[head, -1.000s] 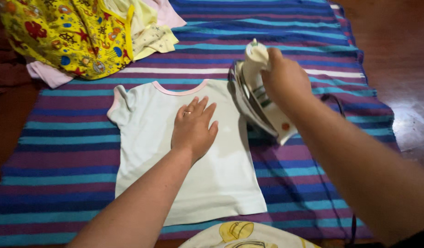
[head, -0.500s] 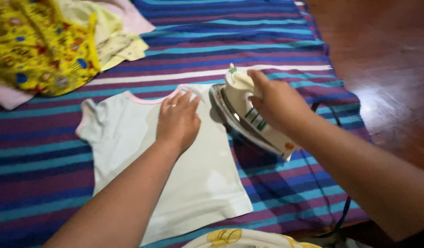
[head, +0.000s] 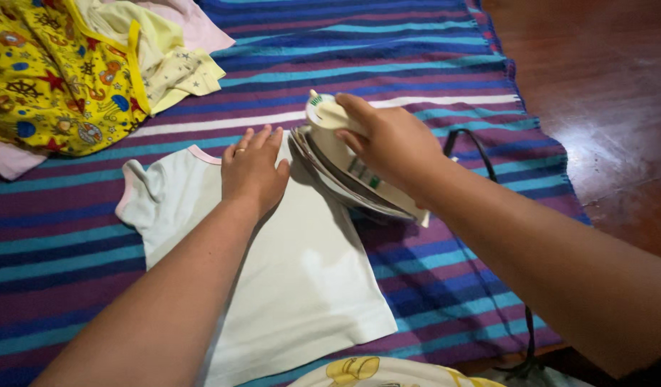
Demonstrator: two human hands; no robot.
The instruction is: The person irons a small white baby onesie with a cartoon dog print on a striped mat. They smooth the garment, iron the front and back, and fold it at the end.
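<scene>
Taking the small pale shirt point(head: 302, 272) as the landmark: up and to its left, well apart from it, lies a heap of clothes point(head: 65, 68) in bright yellow print, with paler yellow and pink pieces among them. The shirt itself lies flat on a striped blanket point(head: 430, 57) of blue, purple and turquoise bands, its pink-edged neckline towards the far side and one short sleeve spread out to the left. On the shirt's upper part, at the neckline, the left hand point(head: 253, 172) rests palm down with the fingers spread flat, pressing the cloth and holding nothing (a ring shows on one finger). Just to the right of that hand, at the shirt's upper right edge, a white electric iron point(head: 348, 168) is tilted up on its side, its soleplate facing the left hand. The right hand point(head: 391, 143) is wrapped closed round the iron's handle. Right of the shirt a dark cord point(head: 481, 154) runs across the blanket, and beyond the blanket's right edge is a reddish wooden floor point(head: 602, 93).
</scene>
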